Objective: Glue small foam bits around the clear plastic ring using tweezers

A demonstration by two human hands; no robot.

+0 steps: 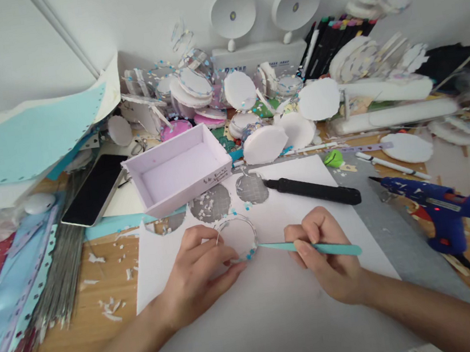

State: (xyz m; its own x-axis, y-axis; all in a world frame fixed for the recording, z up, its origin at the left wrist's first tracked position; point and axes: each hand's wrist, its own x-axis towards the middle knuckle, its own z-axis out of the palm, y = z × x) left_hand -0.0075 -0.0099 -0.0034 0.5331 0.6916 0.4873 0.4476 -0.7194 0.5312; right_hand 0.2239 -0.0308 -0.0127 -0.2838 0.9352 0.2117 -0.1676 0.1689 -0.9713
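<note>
My left hand (206,269) is closed on a thin wire ring (254,232) dotted with small blue and white bits, held over a white foam sheet (289,192). Between the fingers of my right hand (326,256) is a pair of teal tweezers (335,248), its pointed tip touching or very near the ring's right side. Round holes are cut along the far edge of the sheet. A black pen-shaped tool (315,189) lies on the sheet beyond my right hand. Behind the ring stands a shallow lilac foam box (178,175) with handwriting on its side.
A blue glue gun (442,206) with a cord lies at the right. White foam discs (265,143) and decorated rings crowd the back, before a twin-head lamp (260,54). At left are a phone (96,188), a bundle of wires (63,273) and coloured sheets (31,139).
</note>
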